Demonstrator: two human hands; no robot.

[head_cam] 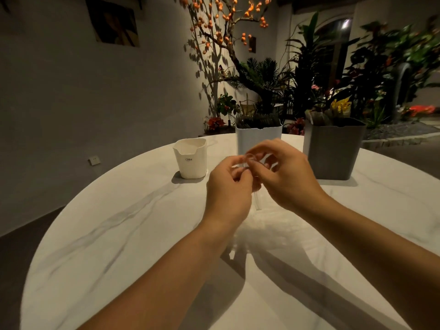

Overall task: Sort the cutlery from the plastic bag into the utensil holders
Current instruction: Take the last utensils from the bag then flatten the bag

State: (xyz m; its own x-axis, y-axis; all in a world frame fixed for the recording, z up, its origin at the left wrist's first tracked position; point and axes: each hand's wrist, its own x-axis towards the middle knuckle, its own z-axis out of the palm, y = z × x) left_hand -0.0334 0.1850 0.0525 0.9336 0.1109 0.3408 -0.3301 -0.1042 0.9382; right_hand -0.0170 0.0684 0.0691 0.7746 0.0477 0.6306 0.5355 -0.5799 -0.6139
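Pinching one clear utensil (252, 177) between our left hand (229, 186) and right hand (285, 172), we hold it upright. Two holders (white (258, 139), grey (333, 151)) already look filled; the small cup (190, 158) seems empty.

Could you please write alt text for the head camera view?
Both hands, left and right, pinch a clear plastic utensil above a round white marble table; behind stand a small cream holder, a white holder and a grey holder.

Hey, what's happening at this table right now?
A person holds a clear plastic utensil above a round white table, the left hand and right hand both pinching its upper end. Three holders stand behind: a small cream one on the left, a white one in the middle, a grey one on the right. The utensil is not yet in any holder.
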